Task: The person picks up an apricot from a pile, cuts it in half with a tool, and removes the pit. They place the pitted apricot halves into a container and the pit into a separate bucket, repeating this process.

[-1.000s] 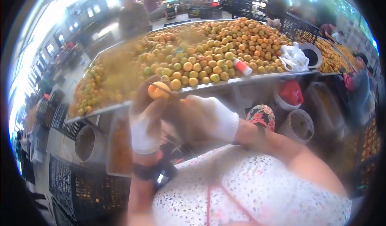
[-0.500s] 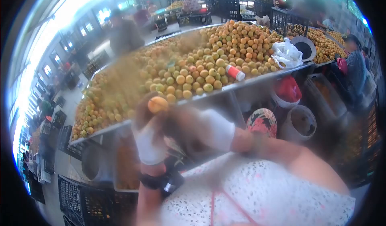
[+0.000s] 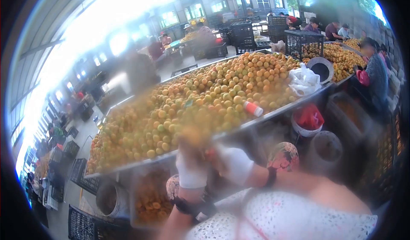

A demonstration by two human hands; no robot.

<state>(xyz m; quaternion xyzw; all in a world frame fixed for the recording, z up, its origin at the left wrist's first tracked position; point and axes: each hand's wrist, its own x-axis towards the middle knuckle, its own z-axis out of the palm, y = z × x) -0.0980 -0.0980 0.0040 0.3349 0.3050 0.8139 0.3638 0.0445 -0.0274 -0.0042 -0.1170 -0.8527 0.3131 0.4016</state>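
Your two hands are close together in front of the table's near edge, both in white gloves whose finger ends look dark and smeared. The left hand point(image 3: 192, 167) is upright, with a blurred orange fruit point(image 3: 194, 135) at its top, just in front of the heap of fruit point(image 3: 235, 88) on the table point(image 3: 273, 114). Your right hand point(image 3: 234, 164) sits right beside it, fingers toward the left — but the blur is heavy, so you cannot tell whether either hand's fingers are pinching or spread. Beyond them, a red-and-white bottle point(image 3: 253, 108) lies against the heap near the edge, and a white plastic bag point(image 3: 305, 80) rests farther right. Below your left side, a bin point(image 3: 151, 201) holds orange pieces.
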